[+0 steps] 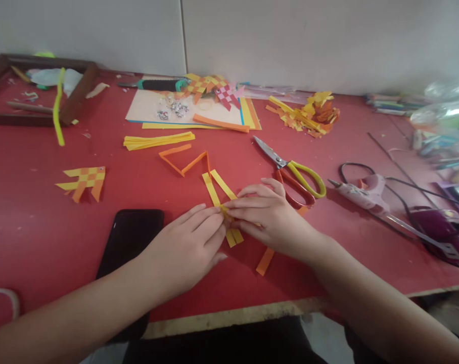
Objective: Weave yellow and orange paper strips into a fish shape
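The left hand (193,237) and right hand (269,212) meet near the front edge of the counter (36,242), fingers closed on yellow paper strips (211,189). One phone (133,240) lies partly hidden by the left forearm; one pair of scissors (278,160) lies just beyond the right hand — one glue gun (360,193) farther toward the right edge. A wooden frame (80,94) by the far left corner surrounds scraps.

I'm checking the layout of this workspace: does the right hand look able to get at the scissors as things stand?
Probably yes: the handles of the scissors lie right beside the right hand, with nothing visible blocking them, though its fingers are busy with the yellow strips.
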A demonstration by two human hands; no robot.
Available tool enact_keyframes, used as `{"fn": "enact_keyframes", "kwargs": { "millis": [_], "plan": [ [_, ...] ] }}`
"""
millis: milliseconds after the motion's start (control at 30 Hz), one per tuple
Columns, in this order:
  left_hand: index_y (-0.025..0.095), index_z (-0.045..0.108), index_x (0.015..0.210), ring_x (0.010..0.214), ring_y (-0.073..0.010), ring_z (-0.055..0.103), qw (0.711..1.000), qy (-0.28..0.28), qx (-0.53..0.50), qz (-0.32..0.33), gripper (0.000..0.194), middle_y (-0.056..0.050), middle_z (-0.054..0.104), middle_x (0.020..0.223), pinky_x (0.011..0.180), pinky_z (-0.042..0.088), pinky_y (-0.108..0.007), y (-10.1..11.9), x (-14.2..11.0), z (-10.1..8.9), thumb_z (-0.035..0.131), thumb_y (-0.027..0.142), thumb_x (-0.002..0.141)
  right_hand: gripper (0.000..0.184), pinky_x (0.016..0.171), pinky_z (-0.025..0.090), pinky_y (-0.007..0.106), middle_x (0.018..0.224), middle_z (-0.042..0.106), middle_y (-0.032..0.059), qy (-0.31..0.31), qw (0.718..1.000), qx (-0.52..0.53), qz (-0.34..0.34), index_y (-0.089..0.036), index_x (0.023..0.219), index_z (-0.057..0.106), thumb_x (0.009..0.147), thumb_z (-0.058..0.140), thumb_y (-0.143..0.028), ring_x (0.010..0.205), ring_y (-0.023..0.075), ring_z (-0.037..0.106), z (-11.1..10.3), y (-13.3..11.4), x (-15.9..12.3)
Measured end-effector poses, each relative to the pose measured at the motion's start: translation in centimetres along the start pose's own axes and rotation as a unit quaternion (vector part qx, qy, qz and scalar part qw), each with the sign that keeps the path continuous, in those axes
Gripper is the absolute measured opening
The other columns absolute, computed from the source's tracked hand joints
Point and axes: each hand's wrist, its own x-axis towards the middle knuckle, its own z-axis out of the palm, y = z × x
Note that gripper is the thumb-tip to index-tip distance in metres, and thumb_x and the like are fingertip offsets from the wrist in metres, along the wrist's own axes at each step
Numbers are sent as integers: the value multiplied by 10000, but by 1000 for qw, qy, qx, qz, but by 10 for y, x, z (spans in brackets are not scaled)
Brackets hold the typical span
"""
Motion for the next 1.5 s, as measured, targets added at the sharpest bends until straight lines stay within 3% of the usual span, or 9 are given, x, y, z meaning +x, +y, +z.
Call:
{"fn": "enact_keyframes", "kwargs": {
  "millis": [167,300,533,1000,1500],
  "plan": [
    [31,651,1174,1105,-314,635,1000,-14,5,-8,362,-191,661,1187,1000,516,-475,1,0,-1,552,281,930,172,973,392,416,1103,749,1,27,999,9,31,-252,1013,724,947,570,-210,1045,203,620,-16,11,0],
    [33,632,1218,1144,-310,624,1000,-14,9,0,379,-190,648,1267,1007,505,-464,1,-1,0,521,279,952,174,951,397,388,1052,747,15,6,998,-2,62,-243,1039,685,934,566,-174,1020,195,641,-23,16,1],
    [44,629,1224,1181,-315,610,1000,-9,5,3,385,-187,654,1276,1024,480,-475,-1,-2,4,506,304,968,105,942,358,394,1027,737,13,-30,997,13,72,-251,1011,648,918,620,-213,970,189,667,-13,12,3],
    [35,640,1184,1154,-325,618,1000,-8,7,2,381,-209,653,1257,1007,496,-484,0,-1,1,493,312,969,133,840,473,346,932,725,35,-9,992,55,113,-202,1030,641,899,618,-206,885,187,654,-7,-5,2],
    [49,634,1196,1178,-321,614,1000,-20,-12,-2,370,-206,647,1276,1012,491,-481,-1,-3,2,506,312,969,191,862,501,370,940,700,46,-19,991,36,126,-229,1058,651,874,633,-178,914,198,653,-5,-1,1]
  ]
}}
